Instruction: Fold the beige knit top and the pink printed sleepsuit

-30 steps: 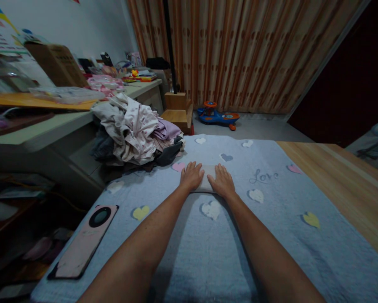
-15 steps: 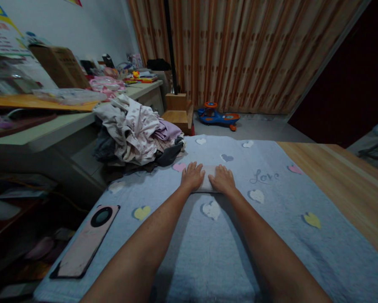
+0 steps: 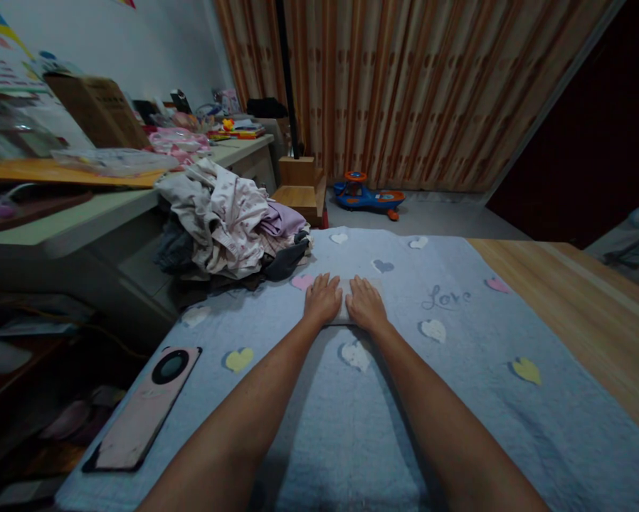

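A small, pale, flat folded cloth (image 3: 343,313) lies on the blue heart-patterned blanket (image 3: 346,427), mostly covered by my hands. My left hand (image 3: 322,299) rests palm down on its left part, fingers stretched forward. Close beside it, my right hand (image 3: 366,304) lies flat on the cloth too, with a narrow gap between the two. Neither hand grips anything. What kind of cloth it is, I cannot tell.
A heap of rumpled clothes (image 3: 234,220) sits at the blanket's far left corner. Near the left edge lies a pink phone (image 3: 146,412). A cluttered desk (image 3: 47,226) stands on the left, and bare wooden boards (image 3: 544,277) show at right. A blue ride-on toy (image 3: 367,197) is beyond.
My right hand has slid left over the cloth, closer to my left hand, and its fingers now point more forward. The left hand has hardly moved.
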`<control>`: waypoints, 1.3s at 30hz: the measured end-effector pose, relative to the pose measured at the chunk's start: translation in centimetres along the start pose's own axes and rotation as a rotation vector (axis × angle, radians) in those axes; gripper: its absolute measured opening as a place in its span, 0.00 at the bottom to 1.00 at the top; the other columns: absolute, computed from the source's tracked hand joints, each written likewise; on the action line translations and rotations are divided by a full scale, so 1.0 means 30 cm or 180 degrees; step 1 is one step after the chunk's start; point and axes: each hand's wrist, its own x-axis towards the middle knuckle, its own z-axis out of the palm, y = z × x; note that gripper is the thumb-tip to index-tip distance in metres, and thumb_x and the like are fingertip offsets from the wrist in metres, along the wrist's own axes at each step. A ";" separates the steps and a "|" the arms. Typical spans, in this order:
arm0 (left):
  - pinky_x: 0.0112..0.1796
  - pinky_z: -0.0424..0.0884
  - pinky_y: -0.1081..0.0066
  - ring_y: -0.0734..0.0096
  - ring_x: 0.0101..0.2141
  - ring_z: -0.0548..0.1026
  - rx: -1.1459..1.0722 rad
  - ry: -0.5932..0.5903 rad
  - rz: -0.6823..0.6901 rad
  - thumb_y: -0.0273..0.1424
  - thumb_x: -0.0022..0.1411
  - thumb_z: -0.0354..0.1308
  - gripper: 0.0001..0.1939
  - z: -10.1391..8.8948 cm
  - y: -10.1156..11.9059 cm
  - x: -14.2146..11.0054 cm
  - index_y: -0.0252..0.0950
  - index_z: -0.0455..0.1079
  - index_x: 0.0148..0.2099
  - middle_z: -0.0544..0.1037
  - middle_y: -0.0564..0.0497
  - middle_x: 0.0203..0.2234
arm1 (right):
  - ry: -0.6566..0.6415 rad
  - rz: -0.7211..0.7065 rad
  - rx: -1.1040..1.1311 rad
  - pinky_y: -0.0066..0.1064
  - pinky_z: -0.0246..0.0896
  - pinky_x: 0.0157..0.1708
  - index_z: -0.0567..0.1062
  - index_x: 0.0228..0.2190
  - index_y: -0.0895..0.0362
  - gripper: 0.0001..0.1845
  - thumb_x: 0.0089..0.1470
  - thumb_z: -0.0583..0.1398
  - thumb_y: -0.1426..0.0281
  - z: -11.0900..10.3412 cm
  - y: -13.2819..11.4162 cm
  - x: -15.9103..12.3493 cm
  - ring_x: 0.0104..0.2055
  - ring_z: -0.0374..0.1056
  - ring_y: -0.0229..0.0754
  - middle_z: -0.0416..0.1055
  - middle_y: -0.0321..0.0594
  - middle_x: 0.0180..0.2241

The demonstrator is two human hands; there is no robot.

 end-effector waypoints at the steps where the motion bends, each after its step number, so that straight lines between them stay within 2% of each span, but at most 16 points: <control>1: 0.63 0.52 0.52 0.54 0.67 0.52 -0.0001 0.0031 -0.0035 0.37 0.71 0.42 0.25 0.003 -0.003 -0.002 0.41 0.59 0.67 0.59 0.43 0.67 | -0.0016 0.0026 -0.0011 0.46 0.40 0.66 0.57 0.65 0.66 0.31 0.65 0.45 0.64 -0.004 -0.003 0.000 0.70 0.44 0.54 0.49 0.51 0.69; 5: 0.64 0.50 0.53 0.52 0.67 0.51 -0.0108 0.0078 -0.0214 0.38 0.71 0.43 0.26 0.008 -0.016 -0.014 0.38 0.58 0.68 0.57 0.42 0.68 | -0.0012 0.0158 -0.0028 0.47 0.39 0.66 0.57 0.65 0.63 0.33 0.65 0.47 0.61 -0.014 -0.011 -0.003 0.70 0.44 0.55 0.49 0.51 0.69; 9: 0.64 0.52 0.57 0.55 0.67 0.54 -0.0291 0.0120 -0.0393 0.35 0.70 0.44 0.27 0.002 -0.039 -0.046 0.34 0.56 0.68 0.55 0.38 0.68 | 0.0083 0.0251 -0.0069 0.48 0.40 0.65 0.59 0.65 0.63 0.33 0.64 0.48 0.59 -0.018 -0.016 -0.013 0.70 0.45 0.57 0.49 0.56 0.68; 14: 0.63 0.55 0.60 0.55 0.65 0.57 -0.0787 0.0208 -0.0481 0.28 0.64 0.52 0.32 -0.034 -0.073 -0.086 0.30 0.53 0.69 0.59 0.35 0.65 | 0.0257 0.0204 -0.0084 0.45 0.41 0.64 0.61 0.63 0.64 0.31 0.64 0.50 0.60 -0.019 -0.012 -0.019 0.68 0.48 0.56 0.53 0.59 0.66; 18: 0.57 0.63 0.64 0.56 0.60 0.65 -0.2013 0.0065 -0.1133 0.24 0.51 0.61 0.44 -0.069 -0.090 -0.078 0.32 0.49 0.69 0.66 0.36 0.61 | 0.0327 0.0163 0.0062 0.42 0.43 0.64 0.65 0.59 0.64 0.29 0.62 0.51 0.61 -0.021 0.007 -0.007 0.66 0.52 0.54 0.57 0.57 0.64; 21: 0.47 0.70 0.67 0.56 0.53 0.73 -0.2468 -0.0059 -0.1552 0.25 0.46 0.65 0.47 -0.083 -0.101 -0.059 0.33 0.50 0.67 0.72 0.37 0.55 | 0.0359 0.0096 0.0306 0.39 0.46 0.63 0.67 0.57 0.64 0.26 0.61 0.53 0.63 -0.028 0.017 -0.006 0.63 0.57 0.50 0.62 0.56 0.62; 25: 0.34 0.72 0.70 0.57 0.43 0.78 -0.2842 -0.0207 -0.1912 0.27 0.47 0.66 0.40 -0.088 -0.107 -0.032 0.34 0.57 0.62 0.76 0.38 0.48 | 0.0289 -0.0264 0.0504 0.40 0.44 0.64 0.66 0.58 0.64 0.28 0.61 0.54 0.62 -0.038 0.004 -0.044 0.65 0.54 0.50 0.61 0.55 0.63; 28: 0.27 0.71 0.71 0.62 0.31 0.79 -0.3326 -0.0530 -0.2127 0.28 0.50 0.65 0.26 -0.093 -0.099 -0.018 0.32 0.66 0.52 0.80 0.44 0.34 | 0.0063 -0.0505 0.0434 0.47 0.38 0.66 0.60 0.62 0.64 0.41 0.55 0.59 0.53 -0.043 -0.022 -0.082 0.69 0.46 0.54 0.54 0.57 0.66; 31: 0.25 0.72 0.72 0.66 0.25 0.77 -0.3867 -0.0852 -0.2232 0.29 0.54 0.63 0.15 -0.105 -0.082 -0.018 0.32 0.69 0.44 0.78 0.49 0.25 | -0.0039 -0.0609 0.0246 0.49 0.35 0.66 0.54 0.65 0.63 0.51 0.48 0.65 0.55 -0.050 -0.043 -0.105 0.70 0.41 0.57 0.47 0.58 0.68; 34: 0.25 0.74 0.72 0.68 0.25 0.77 -0.4343 -0.1024 -0.2220 0.29 0.56 0.61 0.12 -0.125 -0.056 -0.031 0.33 0.70 0.44 0.78 0.50 0.25 | 0.0058 -0.0588 0.0129 0.47 0.38 0.66 0.54 0.66 0.62 0.49 0.46 0.66 0.66 -0.058 -0.052 -0.107 0.69 0.45 0.56 0.50 0.57 0.68; 39: 0.23 0.70 0.75 0.73 0.22 0.73 -0.4875 -0.0967 -0.2031 0.37 0.61 0.58 0.12 -0.166 -0.010 -0.065 0.35 0.70 0.44 0.77 0.52 0.25 | 0.0431 -0.0554 0.0433 0.38 0.49 0.62 0.64 0.60 0.63 0.37 0.46 0.60 0.75 -0.084 -0.034 -0.095 0.62 0.59 0.50 0.65 0.53 0.60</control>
